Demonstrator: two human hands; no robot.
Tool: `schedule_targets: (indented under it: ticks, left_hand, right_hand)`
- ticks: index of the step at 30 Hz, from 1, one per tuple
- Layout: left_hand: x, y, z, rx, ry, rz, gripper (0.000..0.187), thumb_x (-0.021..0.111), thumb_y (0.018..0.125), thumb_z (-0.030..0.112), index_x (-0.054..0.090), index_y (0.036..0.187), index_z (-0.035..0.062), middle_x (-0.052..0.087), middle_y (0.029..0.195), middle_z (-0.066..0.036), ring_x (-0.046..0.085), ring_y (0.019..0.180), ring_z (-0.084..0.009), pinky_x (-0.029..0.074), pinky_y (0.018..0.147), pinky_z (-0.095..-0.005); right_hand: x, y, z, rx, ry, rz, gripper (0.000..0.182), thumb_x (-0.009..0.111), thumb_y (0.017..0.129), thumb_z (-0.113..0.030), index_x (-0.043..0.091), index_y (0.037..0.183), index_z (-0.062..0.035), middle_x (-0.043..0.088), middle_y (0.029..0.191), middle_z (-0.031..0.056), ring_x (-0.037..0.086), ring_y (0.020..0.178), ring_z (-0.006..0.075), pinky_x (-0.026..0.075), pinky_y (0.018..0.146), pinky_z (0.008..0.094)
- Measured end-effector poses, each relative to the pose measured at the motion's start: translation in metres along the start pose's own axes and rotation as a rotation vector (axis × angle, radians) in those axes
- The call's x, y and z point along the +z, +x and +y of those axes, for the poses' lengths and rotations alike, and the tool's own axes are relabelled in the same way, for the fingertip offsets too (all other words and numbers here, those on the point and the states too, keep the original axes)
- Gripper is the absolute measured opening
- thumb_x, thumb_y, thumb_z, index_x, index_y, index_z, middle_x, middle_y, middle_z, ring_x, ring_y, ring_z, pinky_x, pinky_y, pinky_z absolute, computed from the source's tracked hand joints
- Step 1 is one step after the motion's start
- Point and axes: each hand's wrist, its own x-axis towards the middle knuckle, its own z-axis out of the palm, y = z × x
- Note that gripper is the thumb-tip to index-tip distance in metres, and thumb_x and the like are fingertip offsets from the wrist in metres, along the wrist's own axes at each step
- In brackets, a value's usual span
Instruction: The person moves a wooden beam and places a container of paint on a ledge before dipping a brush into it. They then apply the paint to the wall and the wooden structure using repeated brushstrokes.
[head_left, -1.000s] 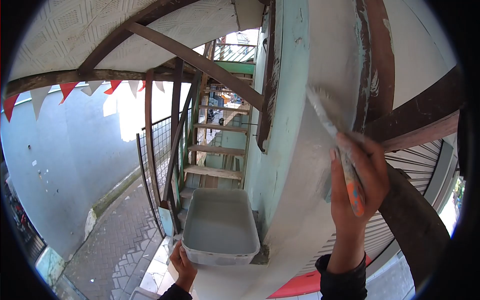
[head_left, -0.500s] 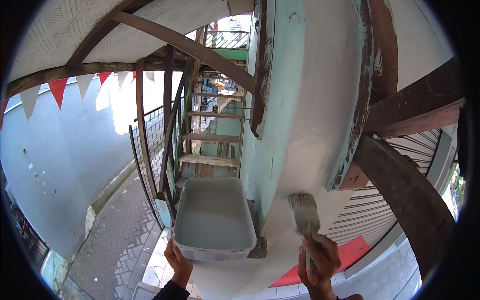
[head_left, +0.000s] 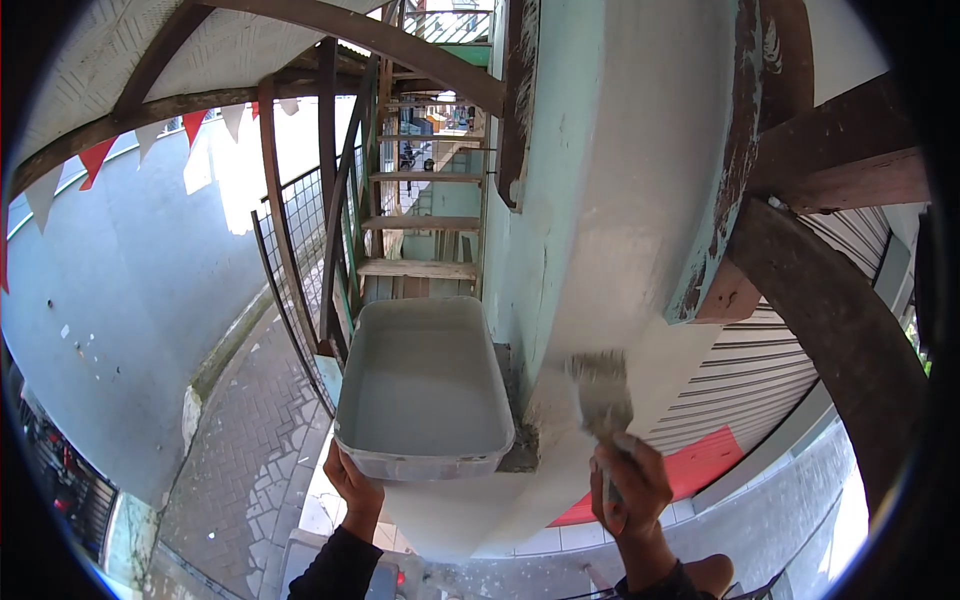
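Note:
A clear plastic tub point(head_left: 425, 465) of grey-white paint point(head_left: 425, 385) is in the middle of the view. My left hand point(head_left: 352, 488) grips its near left corner from below, with the fingers partly hidden under the tub. To the right, my right hand point(head_left: 632, 490) is closed round the handle of a paint-smeared flat paintbrush point(head_left: 603, 395), bristles pointing up. The bristles overlap the lower part of a pale column point(head_left: 640, 180), which has a smooth, whitish face and a light green side.
Wooden stairs point(head_left: 420, 222) rise behind the tub beside a metal railing point(head_left: 300, 225). Dark wooden beams point(head_left: 835, 165) jut out at the right, near a slatted shutter point(head_left: 745, 370). A brick-paved lane point(head_left: 225, 450) runs along a pale blue wall point(head_left: 130, 300) on the left.
My view has tilted down, so the tub, stairs and beams sit higher. The brush has shifted slightly left against the column; both hands keep their hold.

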Motion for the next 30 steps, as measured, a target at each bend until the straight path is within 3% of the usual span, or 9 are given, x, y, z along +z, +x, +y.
schedule_targets:
  ticks: [6,11,19,22,24,28,30]
  left_hand:
    - [-0.003,0.0,-0.004,-0.011,0.03,-0.007,0.042,0.036,0.104,0.028,0.059,0.098,-0.0068,0.064,0.077,-0.011,0.057,0.071,-0.0143,0.046,0.063,-0.0309]
    - [-0.006,-0.001,-0.009,0.03,0.089,-0.012,0.044,0.035,0.104,0.03,0.059,0.097,-0.0062,0.063,0.076,-0.011,0.056,0.07,-0.0142,0.045,0.063,-0.031]
    - [-0.008,0.0,-0.01,0.015,0.078,-0.044,0.044,0.036,0.103,0.03,0.059,0.106,-0.0078,0.065,0.085,-0.014,0.06,0.077,-0.0177,0.048,0.069,-0.032]
    - [-0.007,0.0,-0.007,0.01,0.064,-0.048,0.045,0.035,0.103,0.03,0.059,0.106,-0.0078,0.066,0.085,-0.014,0.06,0.078,-0.0179,0.048,0.07,-0.032]
    - [-0.006,0.0,-0.001,0.01,0.058,-0.048,0.045,0.035,0.103,0.03,0.059,0.105,-0.0077,0.066,0.084,-0.013,0.06,0.077,-0.0178,0.047,0.069,-0.032]
    - [-0.001,0.001,0.003,0.014,0.044,-0.022,0.046,0.035,0.104,0.031,0.06,0.102,-0.0074,0.066,0.083,-0.013,0.06,0.076,-0.0175,0.047,0.067,-0.0323]
    - [0.0,0.001,0.002,0.018,0.039,-0.013,0.046,0.035,0.104,0.032,0.06,0.102,-0.0071,0.065,0.082,-0.013,0.06,0.075,-0.0176,0.047,0.067,-0.0325]
  right_hand:
    - [-0.029,-0.03,-0.021,0.342,0.124,-0.227,0.031,0.074,0.067,0.004,0.074,0.097,-0.0044,0.065,0.098,0.0147,0.069,0.076,0.0258,0.055,0.065,0.0314]
    - [-0.042,0.028,-0.008,0.378,0.083,-0.21,0.03,0.072,0.067,0.003,0.074,0.096,-0.0058,0.065,0.091,0.0112,0.066,0.067,0.0216,0.052,0.057,0.0289]
    - [-0.049,0.069,-0.017,-0.051,0.017,0.051,0.027,0.072,0.067,0.003,0.072,0.093,-0.0009,0.064,0.093,0.0157,0.066,0.072,0.0226,0.055,0.059,0.0285]
    - [-0.025,0.041,0.005,-0.123,-0.029,0.098,0.026,0.073,0.067,0.005,0.072,0.093,-0.0013,0.064,0.095,0.0166,0.067,0.077,0.0242,0.057,0.062,0.0302]
    - [-0.02,0.041,-0.002,0.032,-0.012,0.068,0.028,0.073,0.068,0.006,0.072,0.094,-0.002,0.064,0.096,0.0158,0.068,0.08,0.0262,0.058,0.063,0.0308]
    - [-0.028,0.015,-0.01,0.095,0.052,-0.033,0.028,0.075,0.07,0.005,0.073,0.096,-0.0039,0.062,0.102,0.017,0.067,0.082,0.0271,0.058,0.066,0.0312]
    - [-0.03,0.02,-0.007,-0.077,0.028,0.034,0.029,0.073,0.069,0.004,0.071,0.097,-0.0013,0.063,0.098,0.0166,0.066,0.082,0.0268,0.056,0.066,0.0324]
